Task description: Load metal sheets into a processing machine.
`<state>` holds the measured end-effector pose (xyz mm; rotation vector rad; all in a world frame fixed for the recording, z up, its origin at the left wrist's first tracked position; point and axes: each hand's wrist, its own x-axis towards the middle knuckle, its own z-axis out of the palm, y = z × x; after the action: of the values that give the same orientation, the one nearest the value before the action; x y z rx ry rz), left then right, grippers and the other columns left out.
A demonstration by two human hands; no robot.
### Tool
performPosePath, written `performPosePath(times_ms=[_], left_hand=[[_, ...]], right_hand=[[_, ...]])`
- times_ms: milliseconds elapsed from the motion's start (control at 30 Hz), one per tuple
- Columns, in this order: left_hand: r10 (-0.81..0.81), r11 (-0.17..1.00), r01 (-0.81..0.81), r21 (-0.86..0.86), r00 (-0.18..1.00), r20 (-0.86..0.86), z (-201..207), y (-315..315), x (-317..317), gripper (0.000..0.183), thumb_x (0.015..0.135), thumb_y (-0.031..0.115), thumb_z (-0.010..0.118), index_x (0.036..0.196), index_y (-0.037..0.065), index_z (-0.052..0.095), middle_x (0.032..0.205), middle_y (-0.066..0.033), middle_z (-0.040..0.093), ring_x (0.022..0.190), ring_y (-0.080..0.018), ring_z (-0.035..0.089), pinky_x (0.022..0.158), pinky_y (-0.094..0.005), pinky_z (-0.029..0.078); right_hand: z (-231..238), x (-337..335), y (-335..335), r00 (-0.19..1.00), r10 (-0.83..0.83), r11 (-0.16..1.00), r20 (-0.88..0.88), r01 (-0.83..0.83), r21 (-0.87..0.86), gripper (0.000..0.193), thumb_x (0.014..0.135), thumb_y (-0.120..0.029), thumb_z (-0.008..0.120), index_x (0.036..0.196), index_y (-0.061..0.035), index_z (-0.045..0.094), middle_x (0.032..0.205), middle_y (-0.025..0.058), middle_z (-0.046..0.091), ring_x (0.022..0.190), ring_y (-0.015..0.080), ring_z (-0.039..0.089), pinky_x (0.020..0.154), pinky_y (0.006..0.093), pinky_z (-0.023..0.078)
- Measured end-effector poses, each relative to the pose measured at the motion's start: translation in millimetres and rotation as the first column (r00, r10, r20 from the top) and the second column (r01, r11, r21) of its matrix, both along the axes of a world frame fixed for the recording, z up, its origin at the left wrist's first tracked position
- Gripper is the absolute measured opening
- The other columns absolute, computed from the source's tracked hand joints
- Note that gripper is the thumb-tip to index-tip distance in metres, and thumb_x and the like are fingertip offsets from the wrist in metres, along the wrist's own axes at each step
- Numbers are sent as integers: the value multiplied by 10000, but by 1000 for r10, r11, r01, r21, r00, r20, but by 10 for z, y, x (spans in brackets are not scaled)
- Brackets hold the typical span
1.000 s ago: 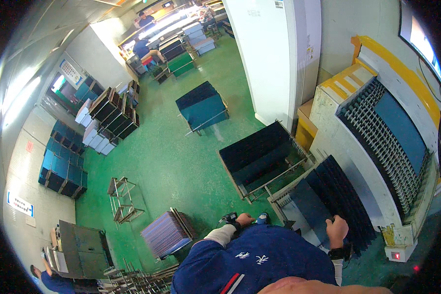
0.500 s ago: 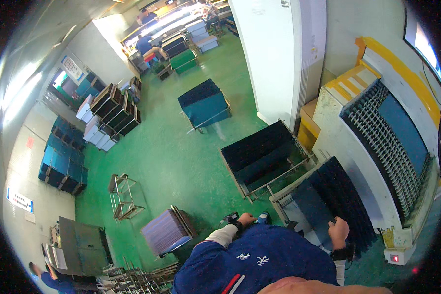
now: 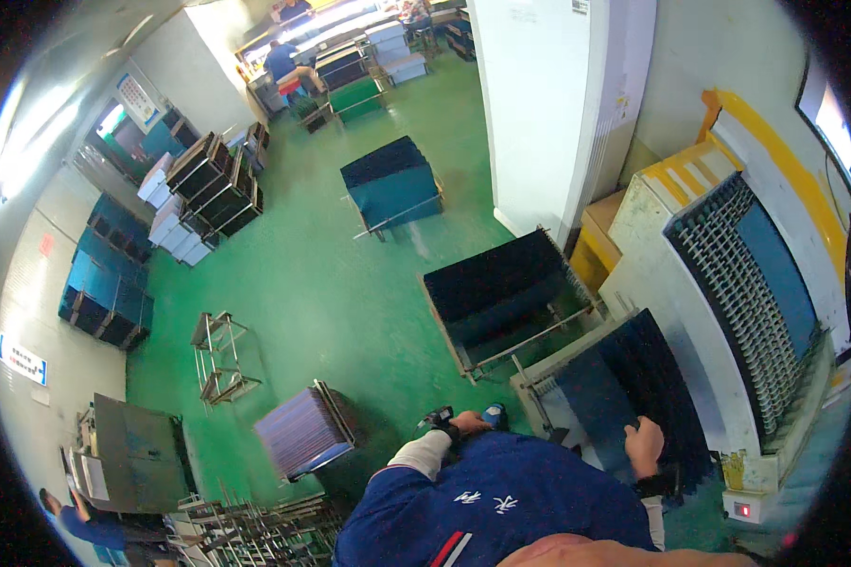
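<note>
My right hand [image 3: 644,446] is closed at the near edge of a flat dark-blue panel [image 3: 591,392], thumb on top. The panel leans at the left of a row of dark upright panels [image 3: 657,378] in a rack close in front of me. My left hand [image 3: 470,422] hangs low beside my body, above the green floor and near my shoe [image 3: 494,414]. Its fingers are too small and partly hidden to read, and no object shows in it.
Beyond the rack stands another rack of dark panels [image 3: 496,279]. A machine with a roller conveyor [image 3: 742,302] rises at the right, beside a white pillar [image 3: 539,113]. To the left are a panel stack [image 3: 307,435] and a bare metal frame [image 3: 222,359]. Other people work farther off.
The whole view has shifted slightly, with the room's left side moving down-left. My right hand stays at the panel's edge, and my left hand still hangs low.
</note>
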<state>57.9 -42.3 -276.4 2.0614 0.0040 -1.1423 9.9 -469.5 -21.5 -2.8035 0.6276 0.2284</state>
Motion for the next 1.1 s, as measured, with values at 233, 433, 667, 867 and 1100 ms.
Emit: performPosePath(times_ms=[233,433,667,867,1100], left_hand=[[-34,999,33,-30,999,-16,-337,27,55,607,717,597,688,973,48,717,928,-109,697,826,-251,657,750,-365,507],[-21,999,24,-46,999,50,-463,24,25,653,708,624,665,972,29,709,914,-126,698,833,-267,661,757,-385,506],[-108,994,107,6,994,20,-898,94,22,636,752,672,610,898,62,719,804,-117,683,722,-258,645,639,-400,484],[-137,986,146,76,984,-117,-816,-60,273,551,797,606,603,929,85,724,822,-104,690,723,-262,651,650,-399,499],[-256,966,259,20,961,-104,-231,-295,771,545,810,538,562,940,28,700,890,-134,702,822,-298,659,751,-416,488]], right_hand=[[-7,113,-36,990,136,988,47,-132,-79,361,733,-260,723,993,-16,670,916,209,669,863,395,634,764,464,497],[223,122,-121,998,67,997,12,-67,-39,427,701,-303,745,995,-2,674,919,223,664,903,394,624,787,470,487],[917,-42,-446,943,188,974,274,-143,-175,254,646,-199,738,797,-8,666,735,217,638,708,394,625,635,448,464],[1982,-226,-588,981,-88,996,174,82,38,427,638,-150,765,1014,16,648,918,239,652,852,387,619,783,426,462],[2623,-285,-648,720,-663,664,206,437,607,404,762,-155,705,1131,-17,612,1018,70,642,924,176,589,835,324,443]])
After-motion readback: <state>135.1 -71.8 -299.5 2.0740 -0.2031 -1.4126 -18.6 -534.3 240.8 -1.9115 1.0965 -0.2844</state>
